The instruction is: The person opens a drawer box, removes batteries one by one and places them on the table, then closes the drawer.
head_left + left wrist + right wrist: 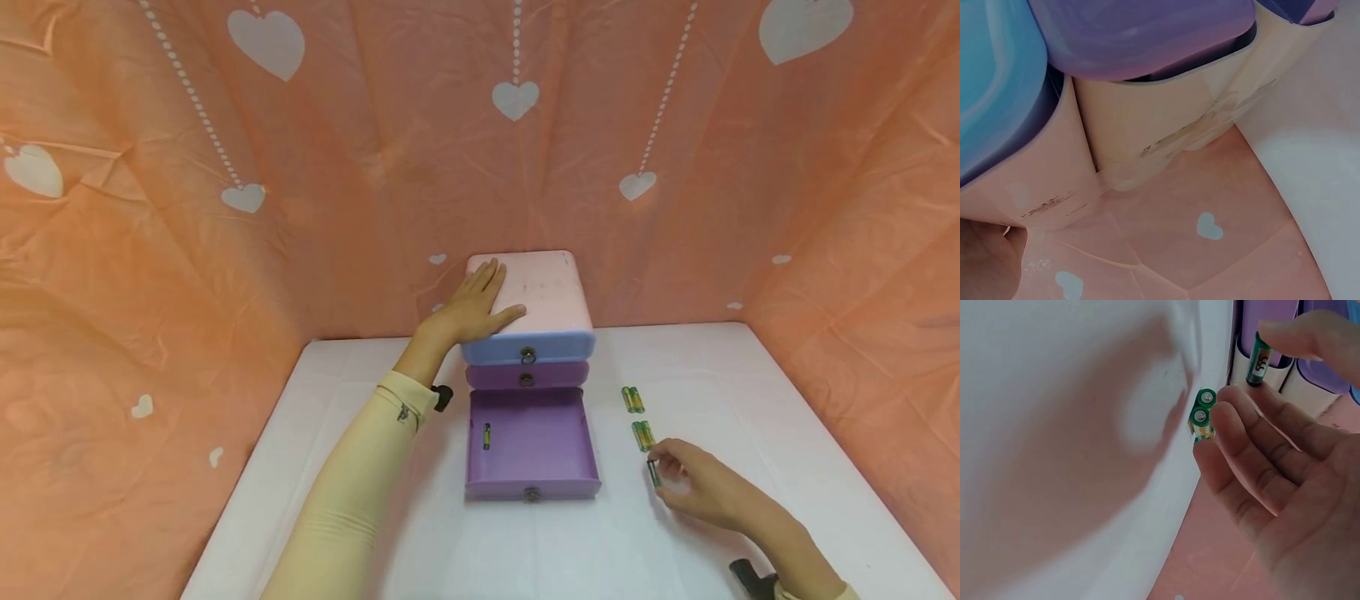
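My left hand (474, 308) rests with straight, spread fingers on the pale pink top of a small drawer cabinet (543, 283). Its bottom purple drawer (540, 450) is pulled far out, and one green-yellow battery (487, 437) lies inside at the left. To the right of the drawer, my right hand (693, 483) pinches a green battery (1259, 360) between thumb and a fingertip. Just beyond those fingers, a pair of batteries (643, 436) lies on the table, with another pair (633, 400) farther back.
A blue top drawer (558, 347) and a purple middle drawer (558, 375) sit above the pulled-out one. The cabinet stands on a white table (375, 367), near its back edge. Orange cloth (390, 183) with white hearts hangs behind and at both sides.
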The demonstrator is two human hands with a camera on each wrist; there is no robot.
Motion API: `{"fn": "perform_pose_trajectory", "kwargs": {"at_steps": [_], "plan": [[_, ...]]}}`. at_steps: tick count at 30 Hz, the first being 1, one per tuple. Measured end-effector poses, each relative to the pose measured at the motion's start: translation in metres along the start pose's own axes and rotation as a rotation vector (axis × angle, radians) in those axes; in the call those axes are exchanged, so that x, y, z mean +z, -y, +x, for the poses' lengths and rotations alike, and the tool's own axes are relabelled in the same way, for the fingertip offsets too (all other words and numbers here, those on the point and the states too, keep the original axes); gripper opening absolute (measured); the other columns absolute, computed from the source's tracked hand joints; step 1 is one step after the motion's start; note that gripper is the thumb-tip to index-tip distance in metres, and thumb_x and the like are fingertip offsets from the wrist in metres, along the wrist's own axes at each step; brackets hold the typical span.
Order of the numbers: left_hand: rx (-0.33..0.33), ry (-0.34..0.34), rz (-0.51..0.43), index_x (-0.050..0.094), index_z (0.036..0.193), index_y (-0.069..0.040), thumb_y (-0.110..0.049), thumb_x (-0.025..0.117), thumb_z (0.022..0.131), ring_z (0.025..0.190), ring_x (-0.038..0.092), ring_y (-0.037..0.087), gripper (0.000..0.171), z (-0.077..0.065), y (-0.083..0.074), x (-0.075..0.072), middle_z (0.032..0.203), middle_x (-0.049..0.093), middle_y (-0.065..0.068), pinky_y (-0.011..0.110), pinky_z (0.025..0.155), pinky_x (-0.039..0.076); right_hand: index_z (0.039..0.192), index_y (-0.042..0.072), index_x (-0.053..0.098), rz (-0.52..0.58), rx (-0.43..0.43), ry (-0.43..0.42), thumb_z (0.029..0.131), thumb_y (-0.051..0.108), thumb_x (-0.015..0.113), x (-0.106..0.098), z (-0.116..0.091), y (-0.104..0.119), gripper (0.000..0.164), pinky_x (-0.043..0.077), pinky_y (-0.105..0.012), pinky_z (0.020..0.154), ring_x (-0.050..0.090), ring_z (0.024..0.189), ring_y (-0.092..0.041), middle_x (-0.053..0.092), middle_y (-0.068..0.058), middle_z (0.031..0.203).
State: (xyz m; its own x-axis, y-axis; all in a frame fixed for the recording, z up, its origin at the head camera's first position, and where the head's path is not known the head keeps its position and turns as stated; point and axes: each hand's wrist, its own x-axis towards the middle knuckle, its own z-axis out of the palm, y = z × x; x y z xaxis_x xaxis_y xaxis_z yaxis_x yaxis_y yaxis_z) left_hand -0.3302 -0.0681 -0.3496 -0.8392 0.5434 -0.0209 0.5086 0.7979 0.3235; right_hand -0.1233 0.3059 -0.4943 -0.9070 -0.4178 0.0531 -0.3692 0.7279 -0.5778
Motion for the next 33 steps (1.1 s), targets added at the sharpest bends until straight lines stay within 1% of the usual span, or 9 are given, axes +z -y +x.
{"fn": "perform_pose_trajectory", "kwargs": {"at_steps": [4,10,17,21,29,33], "plan": [[-0.002,0.002,0.000,-0.004,0.173,-0.010,-0.067,0.039,0.109,0.167,-0.010,0.021,0.096,-0.0001,-0.0001,0.0001,0.181,-0.011,0.009,0.039,0.134,-0.006,0.123,0.001,0.065,0.000,0.031,0.021,0.086,0.012,0.086,0.0002,-0.0001,-0.0010,0.044,0.057,-0.030,0.081,0.057,0.092,-0.007,0.062,0.006,0.101],[-0.003,0.002,-0.003,-0.004,0.173,-0.009,-0.068,0.038,0.109,0.167,-0.010,0.022,0.096,0.0005,-0.0007,-0.0004,0.181,-0.011,0.009,0.039,0.134,-0.006,0.125,0.001,0.065,0.003,0.122,0.062,0.086,0.016,0.088,0.0002,0.0004,-0.0033,0.048,0.057,-0.032,0.084,0.058,0.094,-0.010,0.064,0.004,0.105],[0.002,0.003,-0.008,-0.004,0.173,-0.010,-0.067,0.039,0.109,0.167,-0.010,0.022,0.096,0.0002,-0.0001,-0.0011,0.181,-0.011,0.009,0.040,0.134,-0.005,0.125,0.003,0.066,0.017,0.174,0.072,0.087,0.019,0.090,0.0039,0.0015,-0.0053,0.048,0.057,-0.032,0.085,0.058,0.096,-0.013,0.064,0.003,0.106],[0.005,0.003,-0.008,-0.004,0.173,-0.009,-0.067,0.039,0.109,0.167,-0.010,0.022,0.096,0.0003,-0.0002,-0.0014,0.181,-0.011,0.009,0.040,0.134,-0.005,0.124,0.004,0.066,0.018,0.179,0.069,0.087,0.017,0.090,0.0055,0.0019,-0.0062,0.047,0.057,-0.031,0.084,0.057,0.096,-0.013,0.063,0.003,0.105],[-0.003,0.005,0.004,-0.003,0.173,-0.009,-0.068,0.039,0.109,0.167,-0.009,0.022,0.096,0.0003,-0.0012,-0.0007,0.181,-0.010,0.009,0.040,0.134,-0.005,0.120,0.006,0.068,-0.016,0.179,0.059,0.085,0.016,0.091,0.0079,0.0024,-0.0062,0.043,0.056,-0.031,0.085,0.056,0.096,-0.013,0.062,0.004,0.105],[-0.011,0.004,0.000,-0.003,0.173,-0.010,-0.068,0.039,0.109,0.167,-0.009,0.022,0.096,-0.0005,-0.0012,-0.0007,0.181,-0.010,0.008,0.041,0.134,-0.004,0.120,0.006,0.068,-0.007,0.181,0.057,0.084,0.015,0.091,0.0084,0.0026,-0.0067,0.043,0.055,-0.030,0.084,0.055,0.096,-0.013,0.061,0.004,0.104]]}}
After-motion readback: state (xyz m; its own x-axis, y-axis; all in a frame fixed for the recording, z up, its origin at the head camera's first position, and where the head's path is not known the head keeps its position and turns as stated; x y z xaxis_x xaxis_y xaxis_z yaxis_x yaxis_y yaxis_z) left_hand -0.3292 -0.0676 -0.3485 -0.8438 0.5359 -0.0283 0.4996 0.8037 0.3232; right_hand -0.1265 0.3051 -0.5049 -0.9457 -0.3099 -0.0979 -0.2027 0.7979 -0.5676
